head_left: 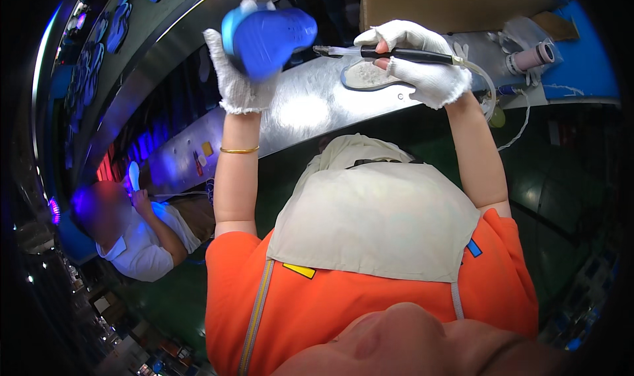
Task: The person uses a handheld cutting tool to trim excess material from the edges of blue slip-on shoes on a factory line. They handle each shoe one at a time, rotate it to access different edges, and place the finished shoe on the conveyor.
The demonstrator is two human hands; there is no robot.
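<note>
- Long silver bench [343, 110]: glossy metal.
- White gloves [432, 82]: matt knitted cloth.
- Blue rounded sole-shaped piece [269, 42], left: smooth, plastic-looking.
- Slim black rod-shaped tool [426, 56], right: smooth.

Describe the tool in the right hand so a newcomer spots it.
Find the metal bench across the upper view, then the white-gloved right hand over its right part. The tool gripped there is slim and black-handled, dark tip pointing left toward the blue piece. Unlike the broad, flat sole on the bench, it's thin, with a pale tube running off its back end.
</note>
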